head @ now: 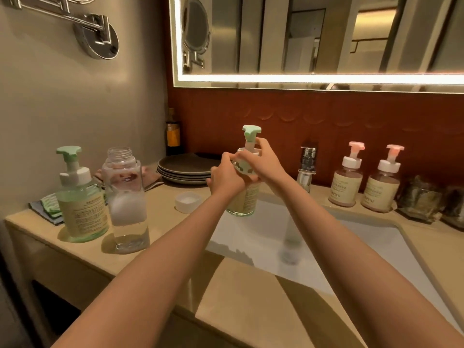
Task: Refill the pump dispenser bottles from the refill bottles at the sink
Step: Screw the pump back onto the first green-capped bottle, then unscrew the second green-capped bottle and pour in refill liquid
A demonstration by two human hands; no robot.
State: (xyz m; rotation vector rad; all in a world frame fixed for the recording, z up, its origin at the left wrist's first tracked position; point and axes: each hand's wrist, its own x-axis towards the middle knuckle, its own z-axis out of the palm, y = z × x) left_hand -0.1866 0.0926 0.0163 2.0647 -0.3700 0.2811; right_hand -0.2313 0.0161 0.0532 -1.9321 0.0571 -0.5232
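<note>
- Two hands are working one bottle rn: the left hand (226, 180) is wrapping round the upper body of the held green-pump bottle (242, 199), fingers curled tight on it.
- The right hand (265, 163) is gripping the white collar under the pump, fingers + thumb curled round it. Can't tell if the collar is screwed fully down.
- That bottle is standing upright right at the back-left edge of the sink (351, 247), w/ the pump head sticking up above both hands.
- Left of the sink, a white cap (188, 202) is lying on the counter, open side up, close to the held bottle.
- Further left of the sink, a clear refill bottle (126, 197) is standing upright w/ no cap, whitish foamy stuff sitting midway and clear liquid at the bottom.
- Farthest left of the sink, just beside the refill, a 2nd green-pump bottle (80, 197) is standing w/ its pump on.
- At the sink's back rim, a chrome faucet (306, 169) is rising.
- Back-right of the sink, 2 pink-pump bottles (347, 179) are standing side by side, pumps on.
- Back-left of the sink, a stack of dark plates (185, 169) is sitting near the wall.
</note>
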